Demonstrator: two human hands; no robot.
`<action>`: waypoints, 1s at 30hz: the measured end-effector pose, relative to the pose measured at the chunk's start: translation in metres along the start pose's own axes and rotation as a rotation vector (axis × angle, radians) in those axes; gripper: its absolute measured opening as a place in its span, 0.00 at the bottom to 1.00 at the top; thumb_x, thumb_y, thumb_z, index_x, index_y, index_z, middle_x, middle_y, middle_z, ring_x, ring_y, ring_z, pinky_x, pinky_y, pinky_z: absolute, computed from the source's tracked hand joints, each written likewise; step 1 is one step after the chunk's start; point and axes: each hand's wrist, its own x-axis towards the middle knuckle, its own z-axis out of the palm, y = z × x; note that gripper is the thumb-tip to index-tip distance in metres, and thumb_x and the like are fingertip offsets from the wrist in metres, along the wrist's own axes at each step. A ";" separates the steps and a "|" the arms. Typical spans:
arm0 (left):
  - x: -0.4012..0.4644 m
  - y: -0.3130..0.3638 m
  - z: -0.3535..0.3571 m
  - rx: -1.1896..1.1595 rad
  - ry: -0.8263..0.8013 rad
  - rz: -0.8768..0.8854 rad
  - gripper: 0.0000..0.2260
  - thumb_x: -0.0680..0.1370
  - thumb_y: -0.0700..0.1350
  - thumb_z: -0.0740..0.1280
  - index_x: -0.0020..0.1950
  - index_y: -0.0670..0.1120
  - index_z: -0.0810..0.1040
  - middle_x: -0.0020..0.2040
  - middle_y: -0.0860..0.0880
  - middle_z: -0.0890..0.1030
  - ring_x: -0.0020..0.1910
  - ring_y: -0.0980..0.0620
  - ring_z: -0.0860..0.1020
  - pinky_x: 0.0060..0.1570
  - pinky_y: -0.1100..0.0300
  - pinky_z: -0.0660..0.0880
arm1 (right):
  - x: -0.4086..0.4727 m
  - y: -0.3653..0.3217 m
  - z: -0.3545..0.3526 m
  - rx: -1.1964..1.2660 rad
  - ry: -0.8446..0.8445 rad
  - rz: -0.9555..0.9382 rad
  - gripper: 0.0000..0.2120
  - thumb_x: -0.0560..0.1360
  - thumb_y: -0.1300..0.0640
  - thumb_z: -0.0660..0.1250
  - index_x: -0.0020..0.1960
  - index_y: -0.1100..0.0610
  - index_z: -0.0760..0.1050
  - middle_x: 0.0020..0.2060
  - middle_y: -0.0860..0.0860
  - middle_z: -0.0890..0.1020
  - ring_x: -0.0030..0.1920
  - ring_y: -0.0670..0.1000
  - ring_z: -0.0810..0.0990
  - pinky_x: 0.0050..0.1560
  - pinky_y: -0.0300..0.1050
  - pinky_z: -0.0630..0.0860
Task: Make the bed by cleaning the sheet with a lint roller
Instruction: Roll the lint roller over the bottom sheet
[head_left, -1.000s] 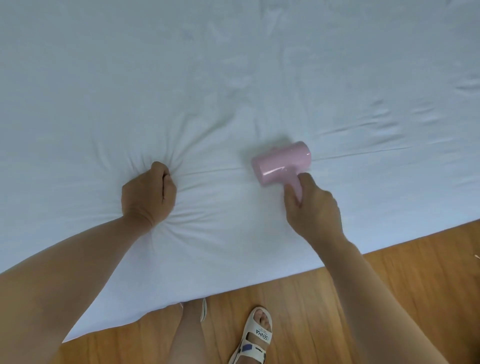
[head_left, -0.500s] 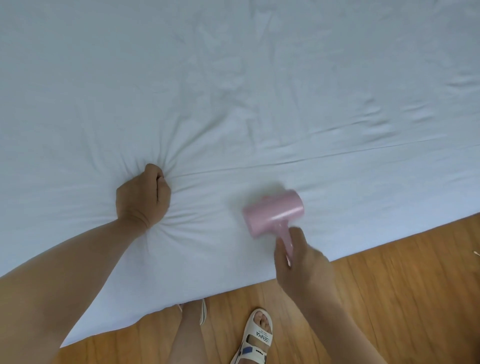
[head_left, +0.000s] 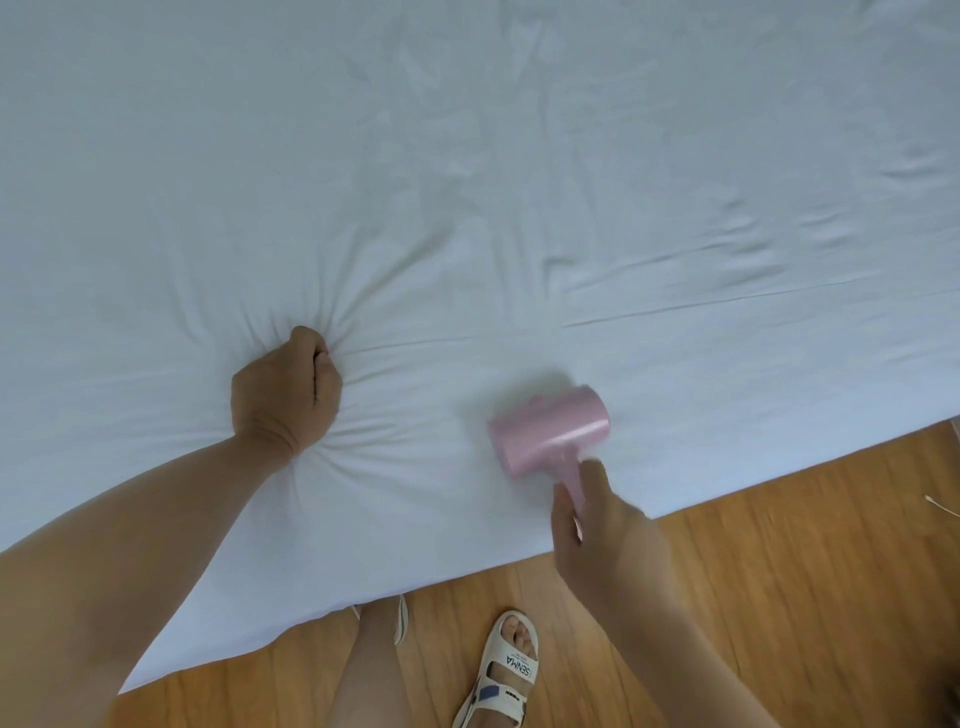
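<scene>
While the white sheet (head_left: 467, 182) fills nearly the whole upper frame, we see our left hand (head_left: 284, 395) at centre left, balled into a fist and pressing down into the fabric, with creases fanning out from it in every direction. Whether cloth is caught inside that fist, we cannot tell. Over at lower centre right, our right hand (head_left: 602, 525) curls its fingers round the thin pink handle of the lint roller (head_left: 550, 434), thumb on the left side of the stem. The roller's pink drum lies on the sheet, close to the bed's near edge, its long axis running roughly left to right and slightly blurred. It sits well apart from the left hand, to the right of it. A long straight crease runs across the sheet above the roller toward the right edge of the frame. Below the sheet's edge we have wooden floor (head_left: 779, 597), and at bottom centre 1 white sandal (head_left: 506, 670) on a foot, with a bare leg just left of it.
</scene>
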 end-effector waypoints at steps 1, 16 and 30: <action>0.000 0.000 0.000 0.004 0.001 0.001 0.13 0.77 0.51 0.51 0.49 0.45 0.71 0.30 0.52 0.72 0.29 0.43 0.73 0.33 0.53 0.71 | -0.015 0.008 -0.001 0.008 0.003 0.000 0.08 0.79 0.52 0.63 0.57 0.47 0.66 0.22 0.44 0.65 0.19 0.46 0.64 0.17 0.42 0.58; -0.002 -0.002 0.004 -0.002 0.042 0.015 0.11 0.78 0.50 0.51 0.48 0.46 0.70 0.29 0.51 0.73 0.28 0.45 0.72 0.32 0.52 0.71 | 0.138 -0.039 -0.021 0.031 0.296 -0.125 0.15 0.81 0.48 0.62 0.62 0.55 0.73 0.36 0.59 0.80 0.38 0.67 0.80 0.37 0.52 0.70; -0.001 -0.004 0.004 -0.013 0.045 0.030 0.10 0.78 0.50 0.52 0.48 0.46 0.68 0.29 0.52 0.72 0.28 0.44 0.72 0.32 0.54 0.69 | 0.032 0.041 -0.022 0.006 0.143 -0.018 0.06 0.79 0.50 0.62 0.53 0.51 0.72 0.22 0.44 0.69 0.20 0.48 0.70 0.22 0.45 0.69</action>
